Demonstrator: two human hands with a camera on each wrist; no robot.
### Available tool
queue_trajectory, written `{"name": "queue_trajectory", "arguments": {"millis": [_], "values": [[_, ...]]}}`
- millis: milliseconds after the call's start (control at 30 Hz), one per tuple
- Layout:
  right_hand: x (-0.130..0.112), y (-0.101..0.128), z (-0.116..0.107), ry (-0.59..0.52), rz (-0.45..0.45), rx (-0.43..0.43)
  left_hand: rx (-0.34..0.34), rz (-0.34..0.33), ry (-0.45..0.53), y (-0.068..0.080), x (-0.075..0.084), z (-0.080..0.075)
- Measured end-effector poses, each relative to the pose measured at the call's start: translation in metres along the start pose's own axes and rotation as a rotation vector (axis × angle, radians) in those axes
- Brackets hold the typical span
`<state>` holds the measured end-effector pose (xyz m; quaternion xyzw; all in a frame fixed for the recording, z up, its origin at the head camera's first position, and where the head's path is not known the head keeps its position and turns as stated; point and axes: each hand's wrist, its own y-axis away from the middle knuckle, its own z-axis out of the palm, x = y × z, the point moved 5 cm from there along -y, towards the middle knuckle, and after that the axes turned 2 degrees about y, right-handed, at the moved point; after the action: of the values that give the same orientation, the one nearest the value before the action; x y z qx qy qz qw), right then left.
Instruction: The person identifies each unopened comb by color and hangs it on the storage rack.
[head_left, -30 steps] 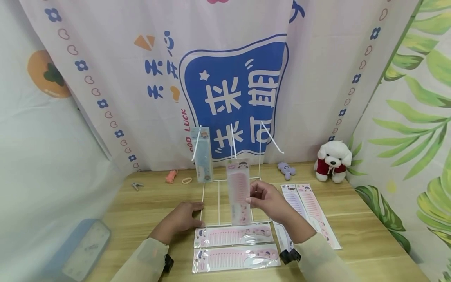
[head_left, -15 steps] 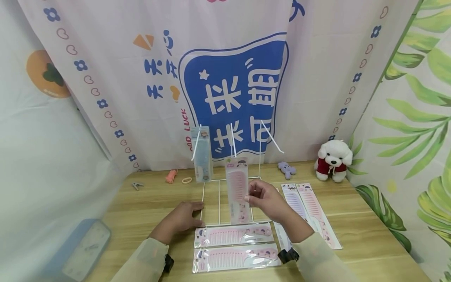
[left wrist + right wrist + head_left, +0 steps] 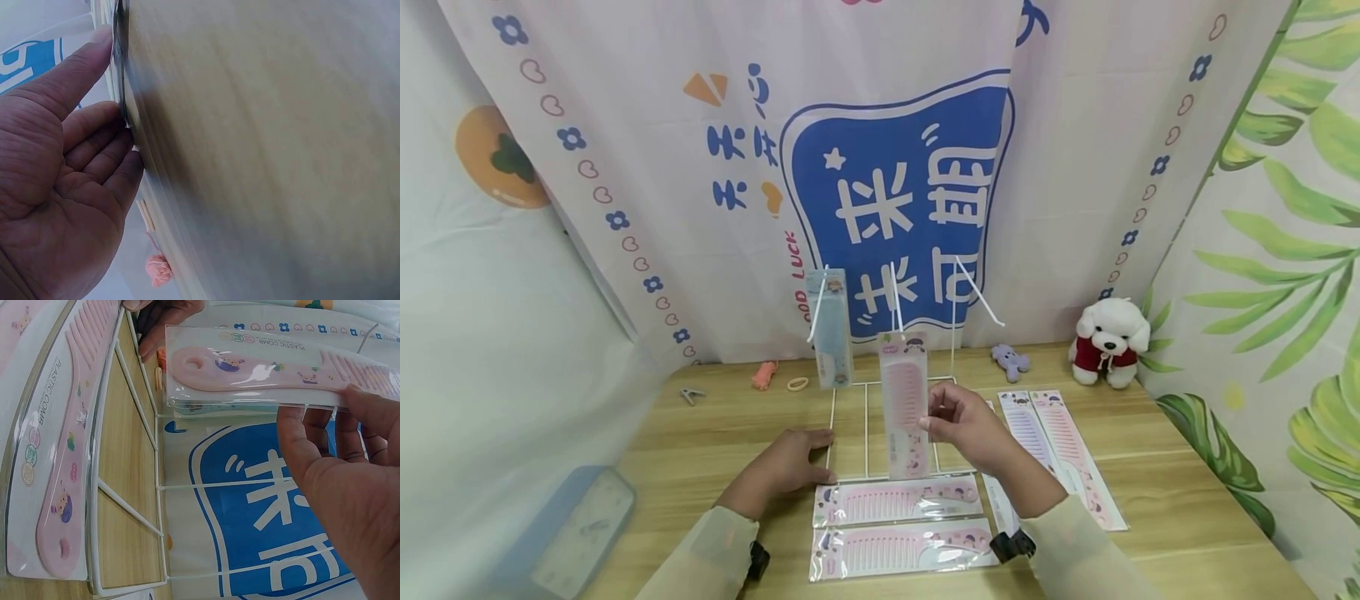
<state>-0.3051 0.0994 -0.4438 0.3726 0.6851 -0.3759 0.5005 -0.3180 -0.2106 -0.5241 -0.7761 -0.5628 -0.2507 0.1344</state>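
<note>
My right hand (image 3: 970, 421) pinches the edge of a pink comb in a clear packet (image 3: 904, 404), held upright in front of the white wire rack (image 3: 867, 429). The packet's top is at the tip of the rack's middle hook; I cannot tell if the hook passes through it. In the right wrist view, my thumb lies on this packaged comb (image 3: 262, 369), with fingers behind. My left hand (image 3: 790, 461) rests by the rack's front left corner, its thumb and loosely bent fingertips touching the edge there. A blue packaged comb (image 3: 831, 333) hangs on the left hook.
Two pink packaged combs (image 3: 895, 546) lie before the rack. More packets (image 3: 1060, 442), purple and pink, lie to the right. Behind are a plush dog (image 3: 1108, 346), a purple toy (image 3: 1010, 363), an orange bundle (image 3: 764, 376) and a clip (image 3: 692, 396). A blue-grey box (image 3: 576, 533) stands left.
My right hand and the pink packaged comb have shifted slightly left, with the packet's top a little higher at the middle hook. My left hand stays in place.
</note>
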Motion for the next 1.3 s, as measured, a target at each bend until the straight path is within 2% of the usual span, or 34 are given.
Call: {"name": "queue_trajectory", "arguments": {"millis": [167, 300, 467, 800, 1033, 1167, 1300], "values": [[0.003, -0.002, 0.000, -0.009, 0.012, 0.011, 0.000, 0.004, -0.004, 0.000, 0.001, -0.001], [0.008, -0.011, 0.000, 0.004, 0.057, 0.071, 0.001, 0.003, -0.004, 0.000, 0.001, -0.001], [0.012, -0.030, 0.001, -0.038, 0.102, 0.156, 0.007, 0.001, -0.001, 0.002, 0.000, -0.002], [0.018, -0.081, -0.007, -0.052, 0.134, 0.258, -0.010, 0.002, -0.005, 0.002, 0.002, -0.002], [0.021, -0.114, -0.015, -0.096, 0.118, 0.270, -0.011, -0.006, 0.004, 0.006, 0.004, -0.003], [0.024, -0.123, -0.018, -0.121, 0.122, 0.274, -0.009, 0.002, 0.008, 0.007, 0.005, -0.003], [0.024, -0.128, -0.019, -0.082, 0.108, 0.286, -0.011, -0.007, 0.022, 0.006, 0.005, -0.004]]}}
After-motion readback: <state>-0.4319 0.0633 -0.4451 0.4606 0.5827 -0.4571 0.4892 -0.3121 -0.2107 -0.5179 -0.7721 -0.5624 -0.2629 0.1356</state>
